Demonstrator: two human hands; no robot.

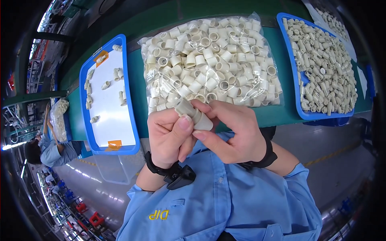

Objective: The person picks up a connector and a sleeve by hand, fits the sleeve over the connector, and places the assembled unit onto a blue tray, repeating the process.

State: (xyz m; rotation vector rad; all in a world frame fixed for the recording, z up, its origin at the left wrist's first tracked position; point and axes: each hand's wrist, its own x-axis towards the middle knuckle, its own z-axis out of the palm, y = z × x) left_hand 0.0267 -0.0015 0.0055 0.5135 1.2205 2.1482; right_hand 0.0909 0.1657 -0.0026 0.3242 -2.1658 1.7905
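Observation:
In front of my chest, my left hand is closed around a cream plastic cylindrical part, thumb across its side. A smooth off-white plastic sleeve sits at that part's lower right end, in line with it. My right hand pinches the sleeve between thumb and fingers. How far the sleeve overlaps the part is hidden by my fingers. Right beyond my hands lies a transparent bag full of similar short off-white sleeves.
At the left stands a blue-rimmed tray with a white liner and several assembled cream parts. To the right, a blue tray is heaped with small cream parts. Both rest on the green table. Another person works at far left.

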